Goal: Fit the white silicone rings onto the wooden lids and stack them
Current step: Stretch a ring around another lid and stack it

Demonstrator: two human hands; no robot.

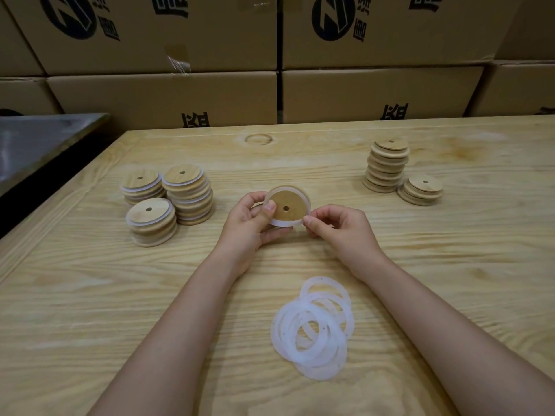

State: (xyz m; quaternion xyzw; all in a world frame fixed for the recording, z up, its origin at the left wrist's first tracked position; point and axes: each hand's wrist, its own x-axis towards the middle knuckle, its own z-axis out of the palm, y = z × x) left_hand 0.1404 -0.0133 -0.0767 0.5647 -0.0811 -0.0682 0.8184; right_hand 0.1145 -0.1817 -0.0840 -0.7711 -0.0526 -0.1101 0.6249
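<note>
Above the middle of the table (pixel 90 295), I am watching the left hand (pixel 249 226) gripping a wooden lid (pixel 292 202) tilted toward the camera, while the right hand (pixel 339 232) is pinching the white silicone ring (pixel 283 222) at the lid's lower edge. Loose rings (pixel 288 325) are lying between the forearms.

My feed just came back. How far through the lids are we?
Done: three ringed stacks on the left. In hand: the left hand holds a lid while the right hand pinches its ring at the rim. Left: two bare stacks on the right, and loose rings near the front edge.
</note>
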